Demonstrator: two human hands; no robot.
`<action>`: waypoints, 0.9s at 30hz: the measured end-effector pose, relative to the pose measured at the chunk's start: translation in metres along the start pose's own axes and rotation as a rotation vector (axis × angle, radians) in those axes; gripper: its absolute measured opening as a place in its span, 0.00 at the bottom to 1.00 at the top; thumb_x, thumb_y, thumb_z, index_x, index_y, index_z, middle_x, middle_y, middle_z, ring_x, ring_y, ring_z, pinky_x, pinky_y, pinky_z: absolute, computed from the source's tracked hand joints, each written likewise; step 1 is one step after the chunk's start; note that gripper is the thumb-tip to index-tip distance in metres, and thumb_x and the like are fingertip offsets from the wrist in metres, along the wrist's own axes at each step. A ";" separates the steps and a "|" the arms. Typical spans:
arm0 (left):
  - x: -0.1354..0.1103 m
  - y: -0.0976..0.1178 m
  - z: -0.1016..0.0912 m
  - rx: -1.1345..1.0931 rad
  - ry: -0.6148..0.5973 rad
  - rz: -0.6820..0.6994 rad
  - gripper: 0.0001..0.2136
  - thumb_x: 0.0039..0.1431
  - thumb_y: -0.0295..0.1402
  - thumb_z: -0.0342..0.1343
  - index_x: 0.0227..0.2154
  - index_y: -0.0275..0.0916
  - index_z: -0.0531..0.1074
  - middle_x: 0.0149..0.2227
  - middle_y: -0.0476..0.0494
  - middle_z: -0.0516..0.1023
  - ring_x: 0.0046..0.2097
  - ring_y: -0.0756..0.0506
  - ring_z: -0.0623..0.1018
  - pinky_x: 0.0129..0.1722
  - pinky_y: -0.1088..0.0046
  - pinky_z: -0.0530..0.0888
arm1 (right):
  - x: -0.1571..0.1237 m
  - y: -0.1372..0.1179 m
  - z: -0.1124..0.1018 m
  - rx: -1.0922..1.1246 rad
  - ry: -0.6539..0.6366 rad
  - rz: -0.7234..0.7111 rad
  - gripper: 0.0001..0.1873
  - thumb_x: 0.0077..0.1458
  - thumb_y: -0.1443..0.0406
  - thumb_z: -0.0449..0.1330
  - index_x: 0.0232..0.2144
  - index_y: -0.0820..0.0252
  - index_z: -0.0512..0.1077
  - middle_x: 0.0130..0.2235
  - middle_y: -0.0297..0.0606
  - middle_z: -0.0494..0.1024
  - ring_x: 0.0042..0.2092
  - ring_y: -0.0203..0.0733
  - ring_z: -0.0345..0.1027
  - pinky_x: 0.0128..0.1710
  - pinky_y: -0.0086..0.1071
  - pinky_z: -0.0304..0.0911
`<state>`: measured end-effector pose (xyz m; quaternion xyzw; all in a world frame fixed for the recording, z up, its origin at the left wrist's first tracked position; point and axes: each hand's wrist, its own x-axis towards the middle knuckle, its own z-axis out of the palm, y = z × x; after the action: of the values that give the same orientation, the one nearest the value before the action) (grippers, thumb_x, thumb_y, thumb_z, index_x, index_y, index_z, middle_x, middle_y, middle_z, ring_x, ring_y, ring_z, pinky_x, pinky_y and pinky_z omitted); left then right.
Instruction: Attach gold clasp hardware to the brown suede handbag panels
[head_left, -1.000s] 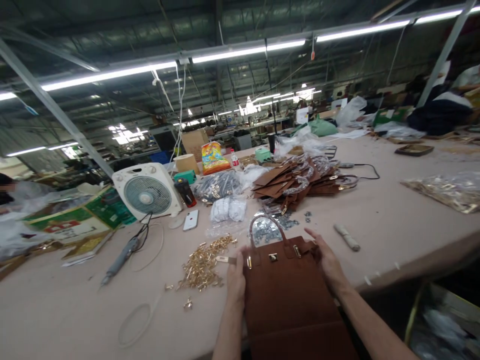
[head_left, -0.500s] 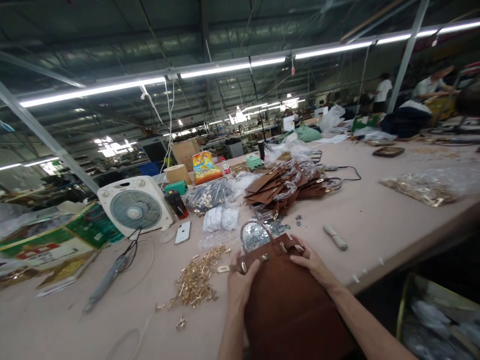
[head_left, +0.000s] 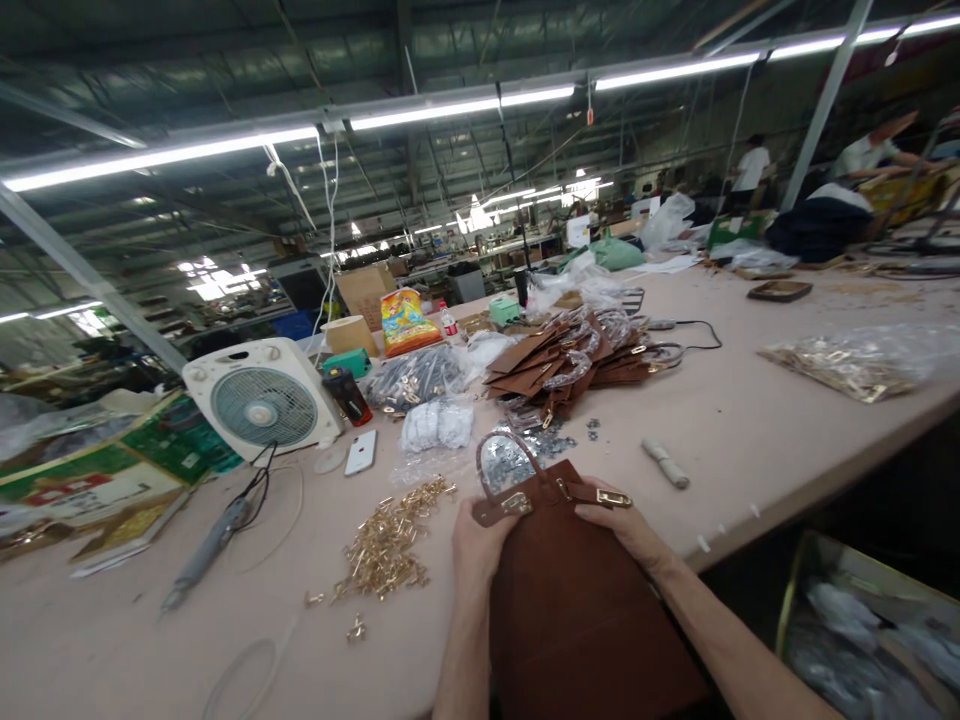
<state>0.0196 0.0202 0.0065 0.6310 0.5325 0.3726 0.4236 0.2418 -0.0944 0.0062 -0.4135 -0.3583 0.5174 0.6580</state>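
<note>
A brown handbag (head_left: 577, 600) with a looped handle and gold metal fittings stands at the table's near edge, its lower part running out of view. My left hand (head_left: 480, 545) is closed on the bag's upper left, thumb beside a strap end with a gold plate (head_left: 516, 503). On the other side, my right hand (head_left: 619, 525) grips the upper right, next to a second strap end with a gold plate (head_left: 611, 497). The fingers behind the leather are hidden. Left of the bag lies a heap of small gold hardware pieces (head_left: 394, 540).
Beyond the bag are a pile of brown leather bag pieces (head_left: 555, 360) and loose silver parts (head_left: 510, 450). A corded electric screwdriver (head_left: 206, 555), fan (head_left: 262, 400) and phone (head_left: 361, 453) lie leftward. At right are a rolled cloth (head_left: 666, 463) and a bag of gold fittings (head_left: 847, 365).
Both strap ends have swung over to the bag's front, so their gold plates now face me. My hands keep their hold at either side. The view has shifted slightly.
</note>
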 end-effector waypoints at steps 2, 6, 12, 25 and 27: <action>0.001 -0.002 0.002 0.009 0.001 0.002 0.24 0.44 0.41 0.74 0.42 0.40 0.72 0.39 0.45 0.84 0.42 0.39 0.83 0.45 0.63 0.78 | 0.001 0.001 0.000 0.026 -0.008 0.018 0.31 0.46 0.55 0.75 0.52 0.56 0.77 0.49 0.42 0.84 0.50 0.56 0.78 0.53 0.48 0.70; -0.002 -0.001 0.003 0.007 0.026 0.059 0.25 0.47 0.36 0.71 0.48 0.39 0.70 0.47 0.39 0.81 0.49 0.38 0.81 0.52 0.61 0.77 | 0.004 0.003 -0.001 0.070 0.015 0.018 0.31 0.44 0.54 0.74 0.51 0.55 0.78 0.50 0.42 0.84 0.48 0.55 0.79 0.52 0.48 0.71; -0.045 0.021 0.011 0.186 0.456 0.319 0.23 0.61 0.41 0.58 0.57 0.41 0.65 0.64 0.33 0.65 0.67 0.35 0.66 0.64 0.56 0.70 | 0.000 -0.004 -0.001 0.177 0.048 -0.024 0.28 0.43 0.56 0.72 0.49 0.55 0.79 0.47 0.42 0.84 0.47 0.58 0.80 0.51 0.51 0.71; -0.142 0.056 0.027 0.110 -0.079 0.424 0.39 0.55 0.48 0.67 0.69 0.57 0.62 0.72 0.45 0.61 0.74 0.27 0.54 0.70 0.42 0.61 | -0.050 -0.047 0.053 0.189 0.121 -0.170 0.25 0.44 0.57 0.73 0.47 0.53 0.82 0.44 0.42 0.85 0.46 0.58 0.78 0.52 0.50 0.70; -0.153 0.076 0.019 0.090 -0.035 0.457 0.43 0.54 0.47 0.69 0.71 0.55 0.58 0.72 0.42 0.60 0.74 0.26 0.54 0.69 0.42 0.63 | -0.066 -0.068 0.074 0.129 0.086 -0.225 0.25 0.47 0.56 0.72 0.49 0.53 0.82 0.47 0.43 0.84 0.50 0.59 0.77 0.55 0.50 0.69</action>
<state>0.0405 -0.1391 0.0673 0.7599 0.3842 0.4237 0.3089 0.1877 -0.1550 0.0952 -0.3494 -0.3399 0.4441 0.7518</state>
